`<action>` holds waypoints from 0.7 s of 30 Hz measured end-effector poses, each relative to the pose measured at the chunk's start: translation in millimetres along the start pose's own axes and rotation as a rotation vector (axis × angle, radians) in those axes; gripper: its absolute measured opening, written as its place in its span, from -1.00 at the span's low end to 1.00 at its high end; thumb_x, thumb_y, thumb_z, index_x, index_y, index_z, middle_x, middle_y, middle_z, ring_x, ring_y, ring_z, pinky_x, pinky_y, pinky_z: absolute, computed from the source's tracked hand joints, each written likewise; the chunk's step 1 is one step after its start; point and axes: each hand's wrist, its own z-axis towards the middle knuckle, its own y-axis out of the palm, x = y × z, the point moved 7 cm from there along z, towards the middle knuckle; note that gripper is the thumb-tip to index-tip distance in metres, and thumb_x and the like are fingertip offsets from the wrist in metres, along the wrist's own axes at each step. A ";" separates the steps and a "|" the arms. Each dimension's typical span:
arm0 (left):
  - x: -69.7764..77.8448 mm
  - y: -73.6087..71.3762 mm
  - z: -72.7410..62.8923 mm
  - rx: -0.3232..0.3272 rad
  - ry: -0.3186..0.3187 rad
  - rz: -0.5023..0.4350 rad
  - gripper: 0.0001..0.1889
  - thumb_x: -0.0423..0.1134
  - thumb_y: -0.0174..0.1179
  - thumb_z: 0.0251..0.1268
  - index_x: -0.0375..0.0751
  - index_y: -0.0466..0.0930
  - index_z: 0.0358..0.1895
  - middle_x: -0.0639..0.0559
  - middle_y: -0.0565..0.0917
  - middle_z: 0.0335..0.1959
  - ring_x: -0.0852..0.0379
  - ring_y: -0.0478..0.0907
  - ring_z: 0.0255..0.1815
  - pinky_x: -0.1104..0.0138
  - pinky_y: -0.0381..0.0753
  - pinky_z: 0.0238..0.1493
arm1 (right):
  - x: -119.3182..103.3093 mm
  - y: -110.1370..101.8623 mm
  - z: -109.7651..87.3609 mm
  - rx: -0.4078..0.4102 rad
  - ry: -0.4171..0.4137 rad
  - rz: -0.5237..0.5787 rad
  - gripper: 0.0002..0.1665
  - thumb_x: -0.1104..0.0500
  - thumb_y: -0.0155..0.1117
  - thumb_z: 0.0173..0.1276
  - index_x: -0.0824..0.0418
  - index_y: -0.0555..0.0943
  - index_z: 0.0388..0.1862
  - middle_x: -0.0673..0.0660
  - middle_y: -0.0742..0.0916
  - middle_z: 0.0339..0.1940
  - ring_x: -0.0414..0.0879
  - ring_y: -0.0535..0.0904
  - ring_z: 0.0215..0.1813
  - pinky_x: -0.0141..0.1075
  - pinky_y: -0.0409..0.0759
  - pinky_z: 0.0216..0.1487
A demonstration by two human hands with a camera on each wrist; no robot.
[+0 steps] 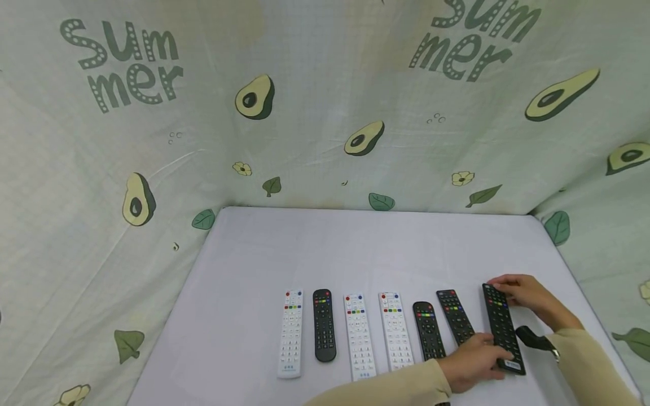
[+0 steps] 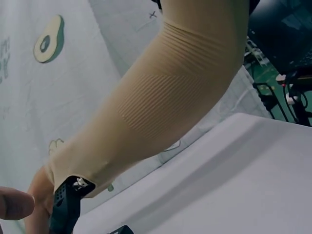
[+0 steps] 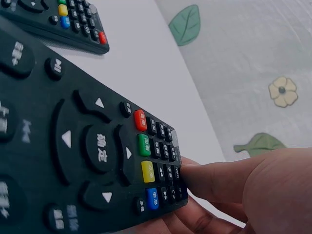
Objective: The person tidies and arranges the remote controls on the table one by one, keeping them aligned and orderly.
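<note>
At the right end of a row of remotes, both hands are on one black remote control [image 1: 501, 327]. My right hand [image 1: 529, 298] pinches its top end; in the right wrist view the thumb [image 3: 214, 180] presses by the coloured buttons while other fingers pass underneath. The left hand [image 1: 472, 361] grips the lower end near a white label, its forearm crossing in front of other remotes. Just left of the held one lies another black remote [image 1: 455, 316], its bottom hidden by the left hand. In the left wrist view only one finger [image 2: 17, 204] of that hand shows.
On the white table [image 1: 244, 270], more remotes lie side by side: a white one [image 1: 290, 338], a black one [image 1: 324, 327], two white ones [image 1: 359, 338] and a short black one [image 1: 429, 332]. A patterned cloth [image 1: 304, 152] hangs behind and at the sides.
</note>
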 end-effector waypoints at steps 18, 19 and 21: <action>-13.4 5.7 35.8 0.027 -0.070 0.044 -0.40 -0.32 0.12 0.47 -0.37 0.17 0.49 -0.24 0.36 0.39 -0.10 0.41 0.46 -0.24 0.34 0.51 | 6.9 3.6 -3.1 0.050 -0.005 -0.004 -0.58 0.26 0.10 0.64 0.60 0.53 0.26 0.28 0.79 -0.08 -0.19 0.61 -0.21 -0.34 0.69 -0.28; -13.0 6.0 35.3 0.028 -0.065 0.045 -0.39 -0.33 0.11 0.46 -0.38 0.16 0.49 -0.25 0.38 0.38 -0.10 0.41 0.47 -0.25 0.32 0.52 | 7.1 3.8 -3.4 0.054 -0.008 -0.006 -0.58 0.26 0.10 0.65 0.60 0.53 0.25 0.29 0.79 -0.08 -0.19 0.61 -0.21 -0.34 0.69 -0.29; -11.8 5.6 35.3 0.028 -0.054 0.036 -0.39 -0.34 0.12 0.44 -0.38 0.16 0.49 -0.23 0.42 0.38 -0.11 0.42 0.47 -0.24 0.30 0.53 | 7.7 4.6 -4.4 0.065 -0.013 -0.022 -0.57 0.24 0.10 0.65 0.59 0.54 0.25 0.31 0.79 -0.06 -0.20 0.61 -0.21 -0.35 0.67 -0.29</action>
